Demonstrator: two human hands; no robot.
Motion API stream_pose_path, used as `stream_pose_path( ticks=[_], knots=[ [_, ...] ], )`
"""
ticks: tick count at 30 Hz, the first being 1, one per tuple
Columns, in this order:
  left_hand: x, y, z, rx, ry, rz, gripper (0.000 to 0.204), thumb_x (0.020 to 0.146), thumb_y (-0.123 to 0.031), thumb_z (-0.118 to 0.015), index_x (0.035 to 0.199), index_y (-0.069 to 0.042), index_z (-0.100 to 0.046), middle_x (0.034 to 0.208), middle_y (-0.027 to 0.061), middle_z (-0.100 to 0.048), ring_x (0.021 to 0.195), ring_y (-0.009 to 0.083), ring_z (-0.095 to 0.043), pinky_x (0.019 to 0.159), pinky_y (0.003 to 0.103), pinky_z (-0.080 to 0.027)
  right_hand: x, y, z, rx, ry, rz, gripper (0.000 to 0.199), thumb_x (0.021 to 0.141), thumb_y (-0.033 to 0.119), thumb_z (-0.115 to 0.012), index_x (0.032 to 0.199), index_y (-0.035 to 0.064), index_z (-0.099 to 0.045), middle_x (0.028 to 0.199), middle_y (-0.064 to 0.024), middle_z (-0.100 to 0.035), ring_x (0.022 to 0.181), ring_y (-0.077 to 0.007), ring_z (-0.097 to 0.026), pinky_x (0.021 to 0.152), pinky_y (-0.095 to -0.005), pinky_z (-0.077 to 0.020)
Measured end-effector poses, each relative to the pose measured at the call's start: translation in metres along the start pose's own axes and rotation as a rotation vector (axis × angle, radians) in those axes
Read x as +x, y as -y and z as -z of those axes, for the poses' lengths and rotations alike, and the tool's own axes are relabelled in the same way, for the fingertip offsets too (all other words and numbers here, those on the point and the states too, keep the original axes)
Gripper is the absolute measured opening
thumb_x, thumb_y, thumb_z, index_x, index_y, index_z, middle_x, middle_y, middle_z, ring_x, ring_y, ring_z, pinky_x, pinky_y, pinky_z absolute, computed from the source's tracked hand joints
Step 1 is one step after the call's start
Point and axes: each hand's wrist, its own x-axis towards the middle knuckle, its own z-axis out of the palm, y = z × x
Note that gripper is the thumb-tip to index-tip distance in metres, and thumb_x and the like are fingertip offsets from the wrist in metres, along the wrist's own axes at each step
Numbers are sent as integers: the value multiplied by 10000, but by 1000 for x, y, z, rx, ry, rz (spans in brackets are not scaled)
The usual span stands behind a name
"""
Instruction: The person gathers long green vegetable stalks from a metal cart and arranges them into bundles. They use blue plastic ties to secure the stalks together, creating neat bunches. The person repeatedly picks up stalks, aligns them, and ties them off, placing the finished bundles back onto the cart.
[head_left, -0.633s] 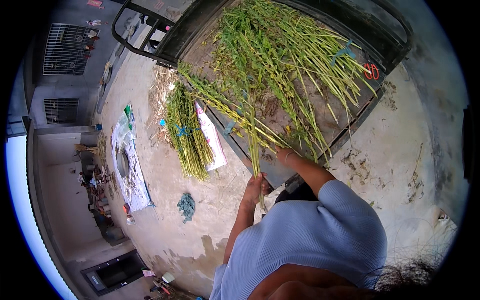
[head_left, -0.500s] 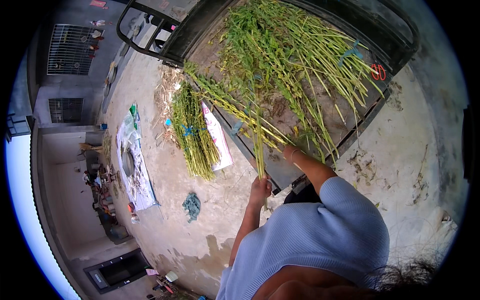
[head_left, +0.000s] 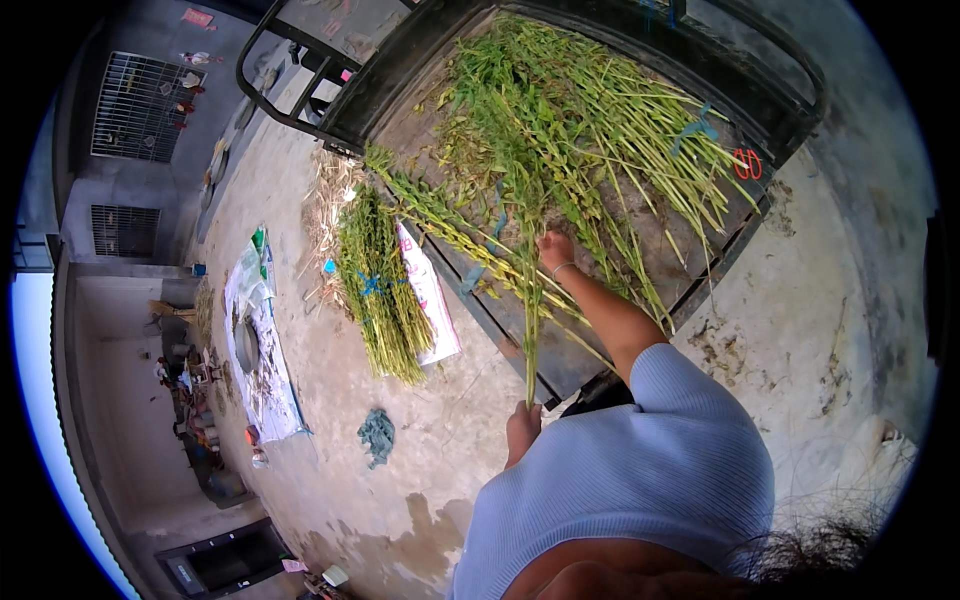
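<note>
My left hand [head_left: 523,428], low in the view near my body, is closed around the cut ends of several long green plant stalks [head_left: 531,335]. Their leafy tops run up into the heap of leafy stalks [head_left: 570,120] on the cart bed. Farther up those same stalks, my right hand [head_left: 555,250] has its fingers curled in against them. Yellowish stalks [head_left: 455,237] lie slantwise under the held ones, with blue-green strips [head_left: 472,279] near them at the bed's edge.
Red-handled scissors [head_left: 748,164] lie at the bed's right corner. Black metal rails [head_left: 285,115] border the cart [head_left: 570,365]. On the concrete to the left are a tied bundle of stalks [head_left: 375,300], a crumpled green cloth [head_left: 377,437] and a white sheet [head_left: 275,385].
My right hand has moved up and away from me along the stalks. My left hand has drawn back toward my body, still gripping the stalk ends. The view has shifted slightly.
</note>
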Motion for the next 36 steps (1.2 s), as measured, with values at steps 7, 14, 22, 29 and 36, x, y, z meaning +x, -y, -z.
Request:
stream_pose_path(
  ticks=[7, 14, 22, 29, 36],
  knots=[
    [-5, 8, 48, -305, 102, 40, 192, 834, -166, -533, 758, 5, -491, 510, 86, -463, 443, 193, -435, 445, 328, -362, -2, 12, 14, 24, -27, -98, 178, 767, 177, -518, 706, 33, -605, 705, -166, -588, 662, -294, -571, 617, -378, -456],
    [-31, -4, 117, -664, 124, 154, 219, 896, -229, -473, 805, -32, -498, 500, -51, -374, 410, 23, -308, 378, 191, -240, 65, -48, 147, 125, -131, -124, 199, 825, 132, -500, 727, 14, -628, 716, -110, -627, 596, -238, -586, 542, -368, -465],
    [-21, -25, 118, -875, -21, 19, 220, 907, -255, -443, 834, -52, -489, 485, -56, -331, 405, 27, -272, 375, 193, -199, -130, -183, 291, -175, 507, -277, 183, 718, 170, -596, 589, 42, -611, 494, -81, -568, 415, -178, -537, 442, -312, -450],
    [3, -57, 137, -999, -69, -87, 194, 921, -238, -408, 864, -61, -465, 487, -44, -294, 392, 38, -243, 346, 189, -187, -279, -224, 290, -808, 1062, -199, 437, 653, 436, -639, 770, 15, -653, 805, -184, -615, 810, -326, -588, 749, -408, -459],
    [3, -106, 143, -1235, 8, -67, 205, 930, -238, -378, 851, -64, -451, 500, -41, -268, 393, 39, -209, 328, 184, -160, -191, 7, 185, 909, 1158, -623, 459, 856, 367, -514, 1192, 68, -422, 1030, -136, -561, 842, -189, -587, 657, -269, -480]
  ],
)
